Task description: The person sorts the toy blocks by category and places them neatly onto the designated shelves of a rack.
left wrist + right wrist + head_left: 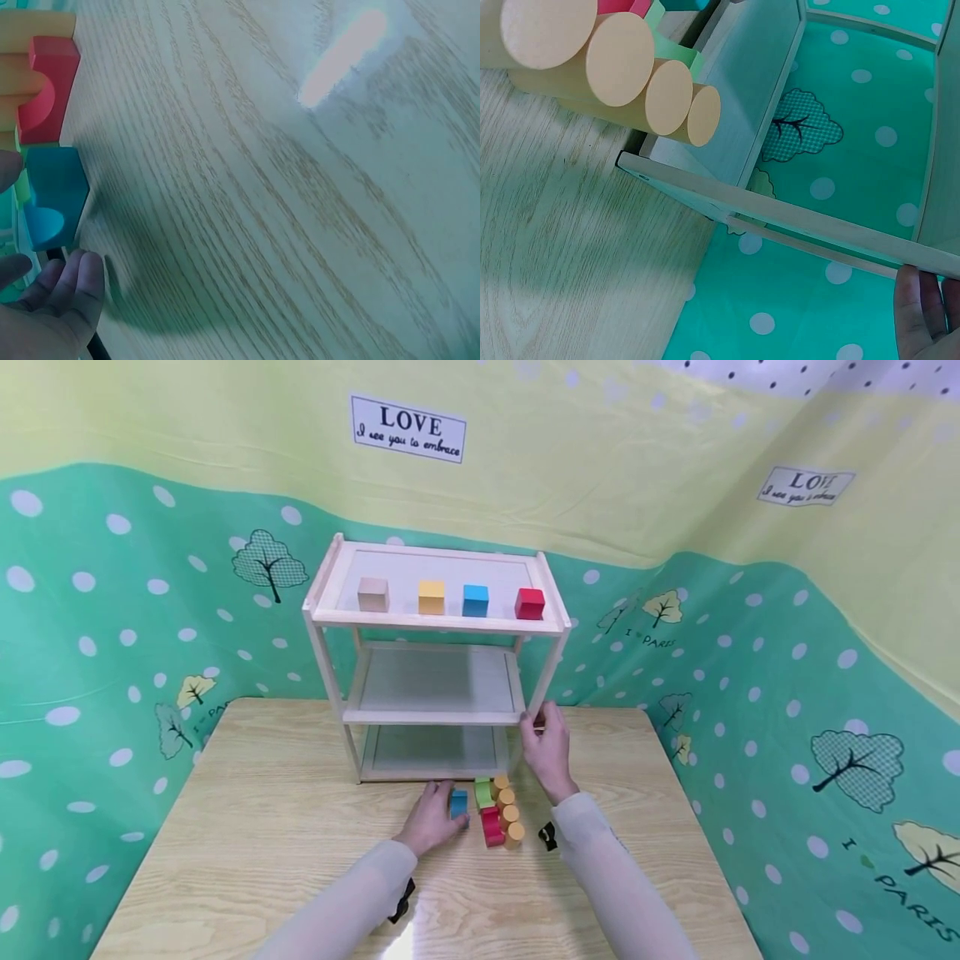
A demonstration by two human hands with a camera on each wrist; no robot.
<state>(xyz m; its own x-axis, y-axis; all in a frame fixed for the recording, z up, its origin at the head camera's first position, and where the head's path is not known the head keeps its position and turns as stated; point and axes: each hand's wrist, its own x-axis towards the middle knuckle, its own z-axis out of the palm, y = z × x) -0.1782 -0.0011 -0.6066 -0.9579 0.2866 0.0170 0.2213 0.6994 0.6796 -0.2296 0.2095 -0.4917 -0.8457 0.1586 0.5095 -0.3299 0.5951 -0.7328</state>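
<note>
My left hand (pixel 433 820) is at a blue arch block (pixel 459 804) on the table, its fingers beside the block and its thumb near the front. In the left wrist view, the blue block (pixel 56 191) lies between the spread fingers (pixel 88 274) and the thumb side. My right hand (pixel 549 750) grips the right front post of a three-tier wooden shelf (pixel 435 718), level with the middle tier. From the right wrist, its fingers (pixel 911 307) meet the post's edge, their tips partly hidden.
Right of the blue block, a green arch block (pixel 483 795) and a red arch block (pixel 491 828) stand beside several orange cylinders (pixel 510 816). Grey, yellow, blue and red cubes (pixel 530 603) line the top tier. Polka-dot fabric (pixel 255 610) hangs behind and at the sides.
</note>
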